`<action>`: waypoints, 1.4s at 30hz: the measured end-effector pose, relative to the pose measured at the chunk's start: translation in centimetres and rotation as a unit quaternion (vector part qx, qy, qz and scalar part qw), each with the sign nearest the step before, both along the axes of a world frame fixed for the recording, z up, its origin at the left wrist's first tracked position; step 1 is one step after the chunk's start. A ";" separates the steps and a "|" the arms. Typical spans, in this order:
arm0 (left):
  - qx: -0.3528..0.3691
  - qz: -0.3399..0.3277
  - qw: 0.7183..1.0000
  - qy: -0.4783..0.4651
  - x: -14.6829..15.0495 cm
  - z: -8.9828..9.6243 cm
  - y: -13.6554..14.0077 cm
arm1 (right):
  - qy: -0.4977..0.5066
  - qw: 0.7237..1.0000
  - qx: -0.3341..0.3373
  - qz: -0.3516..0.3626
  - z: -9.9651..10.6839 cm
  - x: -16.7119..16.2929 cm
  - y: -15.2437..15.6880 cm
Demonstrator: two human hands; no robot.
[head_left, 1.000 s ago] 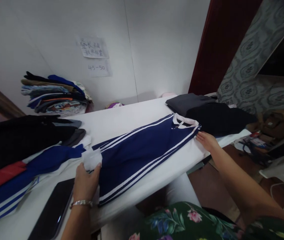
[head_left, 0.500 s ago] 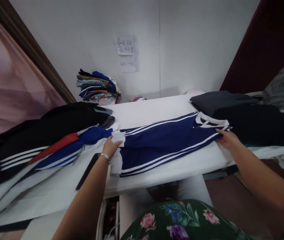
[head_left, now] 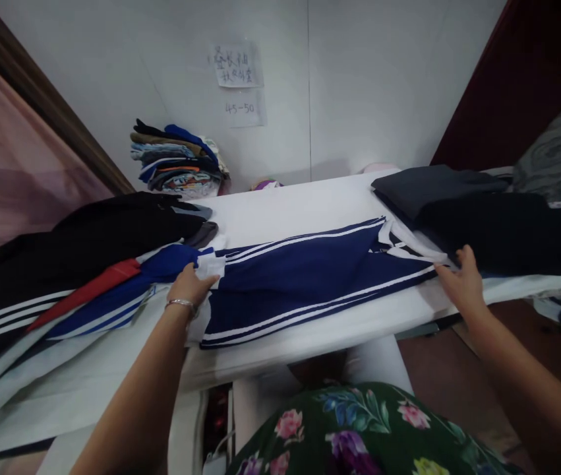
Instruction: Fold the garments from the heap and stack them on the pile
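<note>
Navy shirt [head_left: 300, 270] flat on desk [head_left: 280, 214], between both hands, long axis left to right, collar [head_left: 409, 247] at right end. Left hand [head_left: 188, 288] at other end: grip pinching white cloth [head_left: 209, 266], thumb pointing toward shirt. Right hand [head_left: 463, 284] at near collar corner: thumb by edge, fingers angled up and apart from thumb; can't tell if anything's pinched. Neither hand clearly nearer. Forearms slant in from lower corners. Dark clothes [head_left: 502, 231] just beyond right hand.

Garment [head_left: 304, 277] on table [head_left: 270, 214], wall [head_left: 374, 86] behind
</note>
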State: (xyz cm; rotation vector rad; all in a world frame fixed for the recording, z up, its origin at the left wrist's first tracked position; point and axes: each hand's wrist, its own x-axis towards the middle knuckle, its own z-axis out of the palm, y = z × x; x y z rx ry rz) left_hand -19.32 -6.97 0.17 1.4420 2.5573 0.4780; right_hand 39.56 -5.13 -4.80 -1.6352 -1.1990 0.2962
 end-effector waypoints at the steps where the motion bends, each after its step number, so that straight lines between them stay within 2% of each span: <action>1: 0.010 -0.013 0.999 0.040 0.6 0.2 -0.2 | -0.098 0.994 0.037 0.023 0.4 -0.8 -0.4; 2: 0.033 -0.035 0.996 0.080 1.4 0.5 -0.5 | -0.170 0.981 0.066 0.060 0.8 -1.8 -0.8; 4: 0.094 -0.105 0.982 0.124 3.6 0.7 -1.1 | -0.234 0.954 0.086 0.167 1.4 -4.6 -1.4; 6: 0.124 -0.196 0.966 0.114 6.3 0.4 -2.1 | -0.253 0.920 0.055 0.295 1.5 -7.6 -1.7; 8: 0.129 -0.290 0.945 0.078 8.7 -0.5 -3.3 | -0.269 0.879 0.014 0.393 1.1 -9.8 -1.7; 10: 0.128 -0.371 0.918 0.049 10.3 -1.7 -4.7 | -0.279 0.848 -0.007 0.451 0.3 -11.1 -1.4; 11: 0.127 -0.400 0.907 0.041 10.7 -2.3 -5.4 | -0.281 0.841 -0.007 0.463 -0.2 -11.3 -1.2; 15: 0.135 -0.433 0.890 0.038 10.1 -3.5 -7.5 | -0.291 0.839 0.024 0.459 -1.7 -10.4 -0.9; 22: 0.148 -0.466 0.869 0.079 8.5 -3.0 -9.6 | -0.373 0.838 0.033 0.396 -2.5 -5.4 -1.1; 24: 0.157 -0.455 0.872 0.082 8.4 -3.0 -9.7 | -0.387 0.845 0.040 0.367 -2.7 -4.2 -0.8; 28: 0.177 -0.392 0.894 0.129 8.3 -3.0 -9.5 | -0.390 0.856 0.055 0.336 -3.3 -3.2 -0.1; 33: 0.137 -0.425 0.883 0.145 7.6 -3.9 -9.9 | -0.407 0.851 0.052 0.328 -4.0 -2.9 0.0; 37: 0.117 -0.426 0.883 0.161 7.0 -3.9 -10.3 | -0.437 0.847 0.062 0.297 -3.7 -1.9 0.5; 42: 0.126 -0.369 0.896 0.214 6.9 -3.5 -10.0 | -0.480 0.844 0.050 0.233 -3.7 -0.6 1.8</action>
